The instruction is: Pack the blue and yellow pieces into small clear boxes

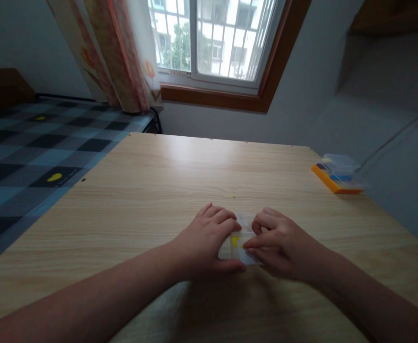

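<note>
A small see-through plastic case (246, 257) lies on the table, with a clear flap (244, 220) at its far side. My left hand (209, 243) grips the case from the left, thumb along its near edge and fingers on the far part. Inside, a yellow patch of tiny pieces (235, 241) shows. Over the case's right part, my right hand (280, 243) is closed in a pinch; a speck of yellow shows right at the fingertips. Its curled fingers hide part of the case. One tiny yellow piece (233, 196) lies apart on the table beyond the hands.
The light wooden table (152, 190) has several dark holes along its edges. At its right edge stands an orange box (333, 183) with a clear lid and blue contents. A checked bed (52, 143) is on the left, a curtain (119, 57) and a barred window (223, 43) behind.
</note>
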A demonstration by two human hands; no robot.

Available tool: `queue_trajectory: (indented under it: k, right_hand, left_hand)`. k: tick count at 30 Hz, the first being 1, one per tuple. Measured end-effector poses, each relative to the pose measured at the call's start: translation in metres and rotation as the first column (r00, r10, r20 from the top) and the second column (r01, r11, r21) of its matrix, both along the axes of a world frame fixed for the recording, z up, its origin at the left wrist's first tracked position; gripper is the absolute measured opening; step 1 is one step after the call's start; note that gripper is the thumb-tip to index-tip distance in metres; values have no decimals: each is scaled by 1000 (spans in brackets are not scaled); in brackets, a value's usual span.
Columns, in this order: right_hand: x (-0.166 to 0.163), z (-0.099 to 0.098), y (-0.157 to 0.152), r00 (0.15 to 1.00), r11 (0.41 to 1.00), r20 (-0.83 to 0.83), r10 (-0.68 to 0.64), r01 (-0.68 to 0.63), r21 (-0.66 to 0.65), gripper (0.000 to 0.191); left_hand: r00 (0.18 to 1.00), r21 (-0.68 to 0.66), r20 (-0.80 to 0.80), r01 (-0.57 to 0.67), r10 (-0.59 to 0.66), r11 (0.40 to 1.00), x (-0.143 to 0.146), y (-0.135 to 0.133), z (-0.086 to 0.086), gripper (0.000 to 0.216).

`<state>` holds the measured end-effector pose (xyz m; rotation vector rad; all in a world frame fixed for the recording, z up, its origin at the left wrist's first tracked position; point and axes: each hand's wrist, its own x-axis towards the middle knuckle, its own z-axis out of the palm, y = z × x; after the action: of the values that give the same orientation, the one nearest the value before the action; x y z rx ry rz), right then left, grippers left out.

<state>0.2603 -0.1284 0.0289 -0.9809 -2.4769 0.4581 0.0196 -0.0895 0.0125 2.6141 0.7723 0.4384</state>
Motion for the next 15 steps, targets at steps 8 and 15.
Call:
queue_trajectory:
  k: [8,15]
  right_hand:
    - [-3,-3,-1,999,998,26,26,-27,60,22]
    - [-2,-5,-1,999,995,-4,36,-36,97,22]
  left_hand:
    - [1000,-2,-1,2,-2,1000,-1,0,-1,59]
    - [1000,8,4,7,-7,1000,0,0,-1,59]
